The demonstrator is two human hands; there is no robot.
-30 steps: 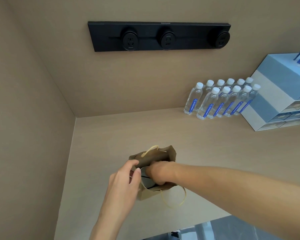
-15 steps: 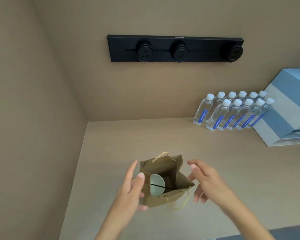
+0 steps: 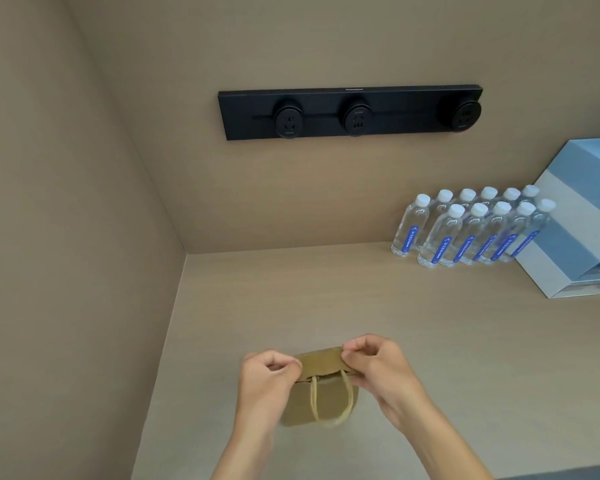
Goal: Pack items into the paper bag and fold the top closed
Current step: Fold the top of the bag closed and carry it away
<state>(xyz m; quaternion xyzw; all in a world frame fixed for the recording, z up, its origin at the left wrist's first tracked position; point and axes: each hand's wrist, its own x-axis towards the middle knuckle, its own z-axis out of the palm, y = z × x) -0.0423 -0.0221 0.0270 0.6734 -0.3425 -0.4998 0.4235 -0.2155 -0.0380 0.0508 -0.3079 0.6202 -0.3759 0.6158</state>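
So, left to right:
Left hand (image 3: pixel 269 375): fingers pinched on the left end of the bag's top strip.
Paper bag (image 3: pixel 317 405): stands on the surface (image 3: pixel 430 341) near its front edge, between both hands – mouth pressed flat, top strip turned toward the camera, cord handles (image 3: pixel 329 398) hanging down the near face (contents out of sight).
Right hand (image 3: pixel 383 370): fingers pinched on the right end of the same strip.
Fold, as I judge it: keep both pinches level, crease straight across, press down evenly – an uneven pull would skew the fold or tip the light bag.
Far right: water bottles (image 3: pixel 471 232), blue-and-white box (image 3: pixel 575 237), well apart.
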